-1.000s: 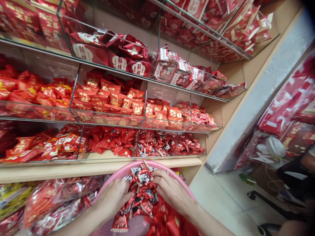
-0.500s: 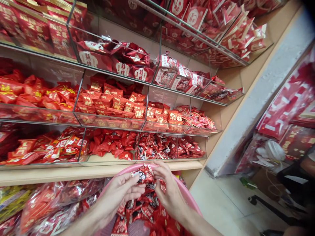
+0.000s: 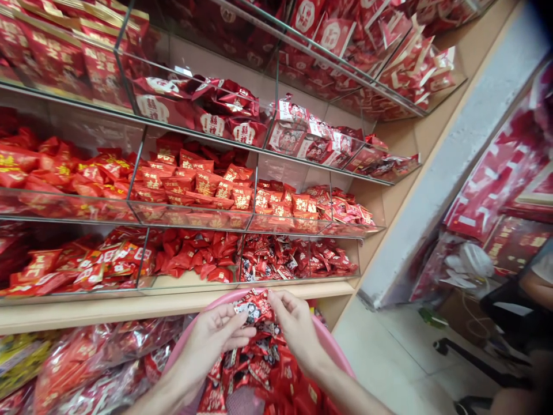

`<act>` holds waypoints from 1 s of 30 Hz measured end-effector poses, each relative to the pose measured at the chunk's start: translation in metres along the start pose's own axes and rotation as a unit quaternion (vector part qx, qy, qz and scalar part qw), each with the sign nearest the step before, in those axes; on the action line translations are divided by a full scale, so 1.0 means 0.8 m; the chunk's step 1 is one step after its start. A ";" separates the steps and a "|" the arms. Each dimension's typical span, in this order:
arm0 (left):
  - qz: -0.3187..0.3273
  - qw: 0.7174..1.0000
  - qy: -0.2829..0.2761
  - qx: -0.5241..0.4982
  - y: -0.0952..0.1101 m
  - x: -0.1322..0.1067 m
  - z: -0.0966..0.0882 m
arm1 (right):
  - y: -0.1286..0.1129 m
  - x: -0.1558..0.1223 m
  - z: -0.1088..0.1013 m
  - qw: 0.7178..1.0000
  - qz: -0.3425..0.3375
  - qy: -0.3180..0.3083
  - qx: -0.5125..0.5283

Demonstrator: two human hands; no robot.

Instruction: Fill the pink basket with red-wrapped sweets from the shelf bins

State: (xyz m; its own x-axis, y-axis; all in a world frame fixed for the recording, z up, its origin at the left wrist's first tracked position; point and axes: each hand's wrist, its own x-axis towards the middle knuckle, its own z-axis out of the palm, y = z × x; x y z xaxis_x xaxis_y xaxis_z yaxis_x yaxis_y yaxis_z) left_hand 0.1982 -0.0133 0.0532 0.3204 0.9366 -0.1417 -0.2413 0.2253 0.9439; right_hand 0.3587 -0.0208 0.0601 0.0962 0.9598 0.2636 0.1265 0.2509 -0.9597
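A small red candy packet (image 3: pixel 258 306) with a printed picture of figures is held up between my two hands. My left hand (image 3: pixel 220 331) pinches its left end between thumb and fingers. On the other side, my right hand (image 3: pixel 294 323) grips the packet's right end with thumb and forefinger. Beneath them is a pink basin (image 3: pixel 334 344) with many similar red packets (image 3: pixel 259 372) in it. A patch of mauve mesh (image 3: pixel 245 400) shows among these packets near the bottom of the picture.
Glass-fronted shelves (image 3: pixel 194 216) with divided bins of red packets rise in front. Clear plastic bags of sweets (image 3: pixel 108 357) lie under the wooden ledge (image 3: pixel 86 314), to the left. At the right are a wall edge, a chair base (image 3: pixel 484 369) and part of a person (image 3: pixel 538 285).
My right hand has come up from beside the packet and now takes its right end. The packet is stretched flatter between both hands. The view has shifted slightly.
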 end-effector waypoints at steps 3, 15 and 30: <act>-0.003 0.999 -0.002 0.037 -0.001 0.000 -0.001 | -0.001 0.000 -0.003 0.991 -0.072 0.011 -0.114; 0.017 0.993 -0.063 0.094 0.009 -0.002 -0.007 | -0.002 0.015 -0.021 0.993 -0.062 -0.058 -0.087; -0.022 0.992 -0.076 0.102 0.001 -0.008 0.005 | -0.008 0.003 -0.019 0.998 -0.001 -0.046 -0.053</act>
State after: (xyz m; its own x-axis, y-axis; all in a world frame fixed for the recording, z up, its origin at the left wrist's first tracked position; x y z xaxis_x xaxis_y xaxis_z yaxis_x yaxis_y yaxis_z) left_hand 0.1995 -0.0201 0.0564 0.4644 0.8724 -0.1526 -0.0382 0.1919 0.9807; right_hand 0.3730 -0.0222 0.0682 0.0060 0.9679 0.2511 0.2300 0.2431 -0.9424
